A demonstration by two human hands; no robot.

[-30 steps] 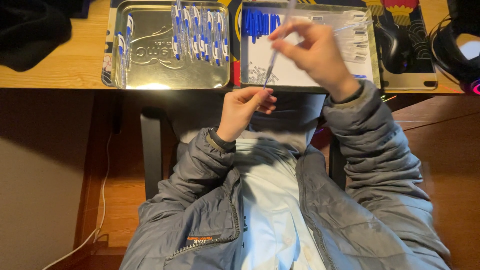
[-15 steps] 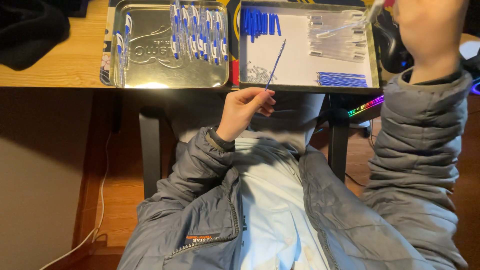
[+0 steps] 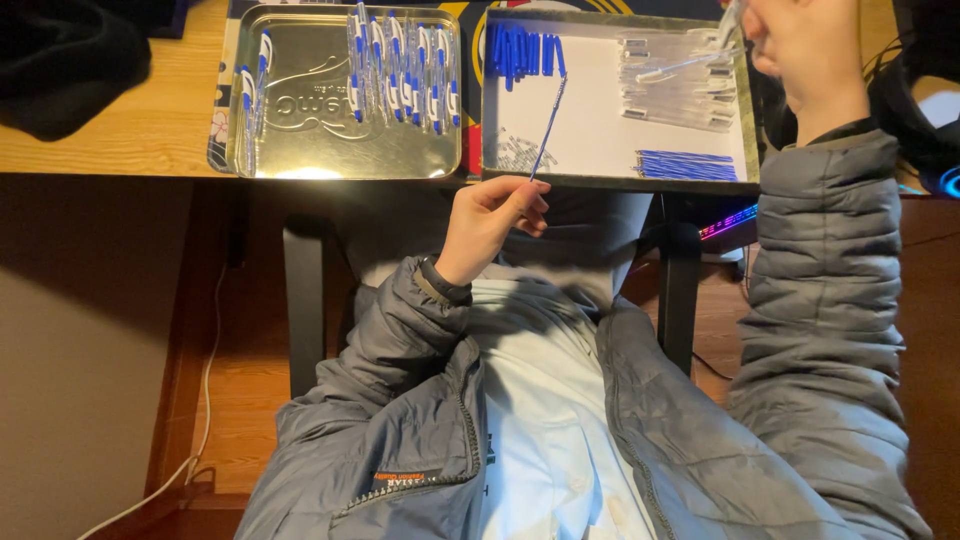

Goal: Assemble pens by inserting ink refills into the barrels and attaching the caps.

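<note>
Blue refill [image 3: 548, 128] pinched at lower end by left hand [image 3: 487, 222] fingers, slanting up over white tray [image 3: 600, 140]. Right hand [image 3: 805, 45] raised at tray's far right corner, fingers closed on clear pen tube [image 3: 685, 65]. Silver tray [image 3: 300, 140] with finished pens [image 3: 400, 70] sits just beside, left, on wooden surface [image 3: 130, 140].

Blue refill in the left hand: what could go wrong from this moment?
The left hand pinches the refill only at its lower end, below the desk edge; a slip would likely drop it to the lap or floor. The right hand lifts a clear barrel over the white tray; its sleeve could sweep the barrels lying there. The hands are far apart, so threading the thin refill may miss.
</note>
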